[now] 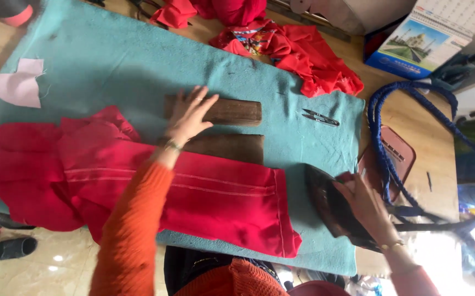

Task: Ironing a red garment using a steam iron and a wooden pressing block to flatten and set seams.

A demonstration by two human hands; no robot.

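The step in hand looks like pressing a red garment [193,192] laid flat on the teal padded cloth [111,60] that covers the table. The left hand [189,114] lies open, fingers spread and slightly fanned, palm down on the nearer end of a dark wooden block [229,111]; it grips nothing, it only rests there. Just below that hand a second dark wooden block [232,147] lies parallel to the first, its near edge touching the garment's upper hem. The garment runs beneath the left forearm, stretched smooth to the right and bunched in folds to the left. The right hand [366,205] is closed around the handle of a dark flat iron [330,205], which is tilted up at the cloth's right edge, just beside the garment's hemmed end; the picture is blurred there, so whether its sole touches the cloth cannot be told. A thick blue cord [382,131] loops away beyond the right hand. Between the two hands, past the blocks, small thread snips [319,117] lie on the cloth. As a judgement, any next pass would call for the iron to come down flat on the smooth part of the garment, with the left hand well apart from the hot sole.
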